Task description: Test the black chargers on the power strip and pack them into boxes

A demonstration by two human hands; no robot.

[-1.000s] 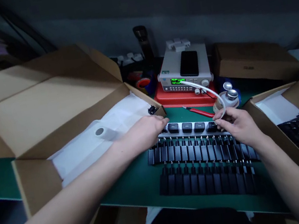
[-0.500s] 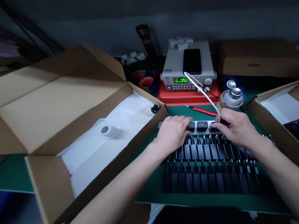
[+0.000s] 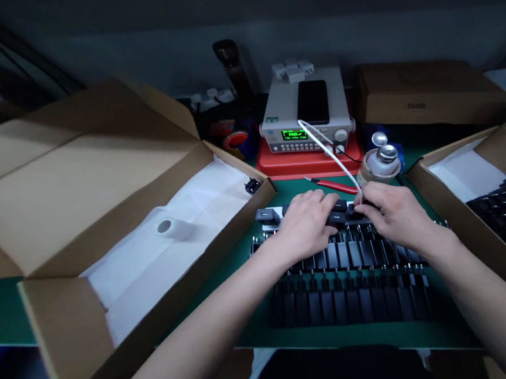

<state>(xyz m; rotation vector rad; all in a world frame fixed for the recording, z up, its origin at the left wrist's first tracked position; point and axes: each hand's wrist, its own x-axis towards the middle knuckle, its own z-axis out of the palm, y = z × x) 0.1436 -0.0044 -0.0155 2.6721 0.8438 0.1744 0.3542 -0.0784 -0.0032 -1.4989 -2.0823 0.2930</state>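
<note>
My left hand [image 3: 308, 224] is over a pale power strip [image 3: 270, 228], its fingers and thumb closed around a black charger [image 3: 337, 218]. My right hand [image 3: 392, 209] pinches the end of a white cable [image 3: 339, 164] at the strip's right part, close against a black charger; its fingers hide the plug. Another black charger [image 3: 266, 215] stands in the strip left of my left hand. In front of the strip, rows of black chargers [image 3: 351, 303] lie on the green mat, prongs pointing away from me.
A tester [image 3: 303, 112] with a lit green display stands on a red base [image 3: 278, 165], a phone [image 3: 313, 102] on top. Red-handled cutters [image 3: 335, 186] and a pump bottle [image 3: 381, 163] lie behind my hands. Open cartons stand left [image 3: 194, 245] and right [image 3: 438, 183], the right one holding many chargers.
The tester's display has switched from digits to the word PASS. My left hand has moved right along the strip, nearer my right hand, uncovering a charger at the left. The view has shifted slightly.
</note>
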